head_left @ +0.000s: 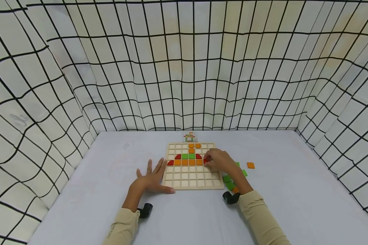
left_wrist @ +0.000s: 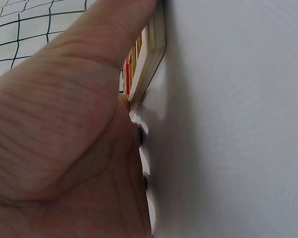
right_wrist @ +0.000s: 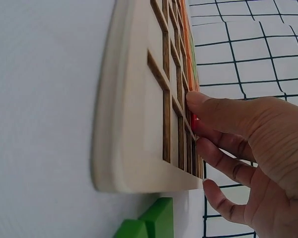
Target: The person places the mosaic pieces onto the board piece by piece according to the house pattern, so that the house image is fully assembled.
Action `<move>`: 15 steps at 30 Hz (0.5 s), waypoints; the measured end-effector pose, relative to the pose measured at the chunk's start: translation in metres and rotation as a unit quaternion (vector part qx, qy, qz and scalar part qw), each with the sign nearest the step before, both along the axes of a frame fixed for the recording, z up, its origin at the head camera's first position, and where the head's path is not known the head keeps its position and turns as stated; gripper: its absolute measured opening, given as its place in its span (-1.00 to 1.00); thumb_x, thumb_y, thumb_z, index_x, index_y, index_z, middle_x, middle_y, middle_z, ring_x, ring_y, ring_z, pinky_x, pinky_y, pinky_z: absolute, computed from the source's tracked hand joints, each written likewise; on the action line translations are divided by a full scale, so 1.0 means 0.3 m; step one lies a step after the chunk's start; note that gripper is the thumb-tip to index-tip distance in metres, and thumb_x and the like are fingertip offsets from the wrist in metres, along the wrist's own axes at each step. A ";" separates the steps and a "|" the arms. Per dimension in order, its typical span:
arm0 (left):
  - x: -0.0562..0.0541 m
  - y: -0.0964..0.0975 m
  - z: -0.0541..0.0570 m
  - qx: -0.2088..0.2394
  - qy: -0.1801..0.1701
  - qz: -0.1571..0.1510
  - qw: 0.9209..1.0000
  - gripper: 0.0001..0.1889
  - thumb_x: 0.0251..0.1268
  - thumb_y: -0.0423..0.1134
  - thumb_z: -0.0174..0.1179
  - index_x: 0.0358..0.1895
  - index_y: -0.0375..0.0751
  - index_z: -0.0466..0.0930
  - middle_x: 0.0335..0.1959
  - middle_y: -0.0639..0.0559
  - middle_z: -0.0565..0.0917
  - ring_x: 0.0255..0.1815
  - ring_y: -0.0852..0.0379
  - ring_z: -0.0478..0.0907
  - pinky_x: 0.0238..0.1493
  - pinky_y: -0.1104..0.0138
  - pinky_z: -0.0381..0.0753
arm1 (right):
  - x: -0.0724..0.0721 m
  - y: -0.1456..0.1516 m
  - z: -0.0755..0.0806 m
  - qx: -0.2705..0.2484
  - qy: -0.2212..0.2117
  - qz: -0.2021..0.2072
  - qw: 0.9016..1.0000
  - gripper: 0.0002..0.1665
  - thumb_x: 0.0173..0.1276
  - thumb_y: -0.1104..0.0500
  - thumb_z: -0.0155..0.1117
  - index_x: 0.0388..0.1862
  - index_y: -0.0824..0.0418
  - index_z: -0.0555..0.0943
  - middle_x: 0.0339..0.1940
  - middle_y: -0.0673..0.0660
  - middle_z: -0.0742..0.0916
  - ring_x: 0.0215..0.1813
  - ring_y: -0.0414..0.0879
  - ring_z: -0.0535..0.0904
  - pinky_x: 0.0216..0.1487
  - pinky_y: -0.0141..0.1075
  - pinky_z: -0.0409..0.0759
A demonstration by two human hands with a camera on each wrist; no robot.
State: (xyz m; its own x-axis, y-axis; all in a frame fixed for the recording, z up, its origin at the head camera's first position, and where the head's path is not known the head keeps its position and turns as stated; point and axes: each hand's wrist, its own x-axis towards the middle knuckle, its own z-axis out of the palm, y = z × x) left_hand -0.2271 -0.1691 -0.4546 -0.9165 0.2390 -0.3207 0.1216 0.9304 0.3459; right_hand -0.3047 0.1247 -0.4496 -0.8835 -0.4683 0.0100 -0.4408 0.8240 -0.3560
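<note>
A wooden grid board [head_left: 184,186] lies on the white table with coloured tiles set in its upper cells. Two orange round tiles [head_left: 191,146] top an orange square, then a row of green tiles [head_left: 188,156] between red curved ones, then a row of orange squares [head_left: 185,162] with a red curved tile [head_left: 170,163] at its left end. My right hand [head_left: 220,160] pinches a red tile [right_wrist: 193,119] at that row's right end. My left hand [head_left: 153,180] lies spread at the board's left edge, thumb by the front corner.
Loose green tiles [head_left: 227,179] and an orange tile [head_left: 250,165] lie right of the board, some under my right forearm. A small pattern card [head_left: 189,136] is behind the board. White walls with a black grid net [head_left: 199,81] enclose the table's back and sides.
</note>
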 end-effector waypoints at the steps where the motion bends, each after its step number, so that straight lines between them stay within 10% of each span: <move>1: 0.001 -0.001 0.001 0.000 0.000 0.000 1.000 0.34 -0.14 0.48 0.32 0.60 -0.02 -0.30 0.64 -0.01 -0.33 0.57 -0.34 -0.57 0.27 -0.52 -0.43 | -0.001 0.000 -0.001 -0.002 -0.001 0.002 1.000 -0.75 0.25 0.05 0.43 -0.15 0.13 0.69 -0.22 -0.01 0.73 -0.17 -0.17 0.60 -0.06 -0.23 0.62; 15: 0.001 0.003 0.002 0.005 -0.002 0.003 1.000 0.34 -0.15 0.47 0.33 0.60 -0.01 -0.29 0.64 -0.01 -0.33 0.57 -0.35 -0.56 0.27 -0.51 -0.44 | -0.003 -0.001 -0.006 -0.006 -0.008 0.003 1.000 -0.75 0.24 0.09 0.44 -0.13 0.15 0.70 -0.24 -0.01 0.70 -0.20 -0.18 0.55 -0.08 -0.24 0.60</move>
